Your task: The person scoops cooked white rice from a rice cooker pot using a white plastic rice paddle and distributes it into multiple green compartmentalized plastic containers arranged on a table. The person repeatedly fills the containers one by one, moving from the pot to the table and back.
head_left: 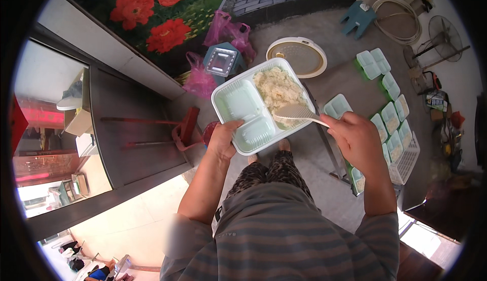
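Observation:
My left hand [224,138] grips the lower left edge of a pale green compartment tray [242,103], its thumb over the rim. Cooked rice [278,89] fills the long compartment on the tray's right side. The two other compartments hold nothing. In my right hand [354,135] is a rice paddle [294,112], held by its handle. The paddle's blade lies over the lower part of the rice, and I cannot tell how deep it presses in.
On the table [350,78] at the right stand several similar trays [389,116], some with rice, and a white plastic basket [406,160]. Beyond my tray is a round lid [299,55]. Pink bags [200,75] surround a blue stool [215,50]. A red broom [185,129] is at the left.

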Demonstrator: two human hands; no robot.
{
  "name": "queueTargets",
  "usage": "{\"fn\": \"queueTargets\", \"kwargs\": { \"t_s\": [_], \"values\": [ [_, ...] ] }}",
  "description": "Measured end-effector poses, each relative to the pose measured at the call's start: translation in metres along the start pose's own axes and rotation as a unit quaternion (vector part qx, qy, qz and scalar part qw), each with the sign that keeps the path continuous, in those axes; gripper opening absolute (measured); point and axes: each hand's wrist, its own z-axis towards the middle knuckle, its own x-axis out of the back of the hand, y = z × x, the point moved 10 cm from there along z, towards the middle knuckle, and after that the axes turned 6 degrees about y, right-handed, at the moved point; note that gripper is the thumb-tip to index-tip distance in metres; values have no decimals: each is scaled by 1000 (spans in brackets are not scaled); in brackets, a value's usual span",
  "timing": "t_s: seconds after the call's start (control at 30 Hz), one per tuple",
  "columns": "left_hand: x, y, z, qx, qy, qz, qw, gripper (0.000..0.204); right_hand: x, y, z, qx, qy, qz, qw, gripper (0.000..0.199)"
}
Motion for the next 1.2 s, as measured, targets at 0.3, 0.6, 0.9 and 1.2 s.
{"fn": "queueTargets", "kwargs": {
  "t_s": [0.3,0.6,0.9,1.2],
  "values": [
    [6,1,9,-13,12,2,1000,31,-6,17,-15,-26,0,50,998,28],
    [-29,-14,19,25,-23,56,998,33,-8,73,-22,-130,159,137,969,23],
    [-119,-82,58,81,-77,103,988,43,19,160,-70,-148,196,28,969,32],
    [-291,-216,164,151,-123,226,954,47,-28,399,-193,-364,296,307,828,31]
  ]
}}
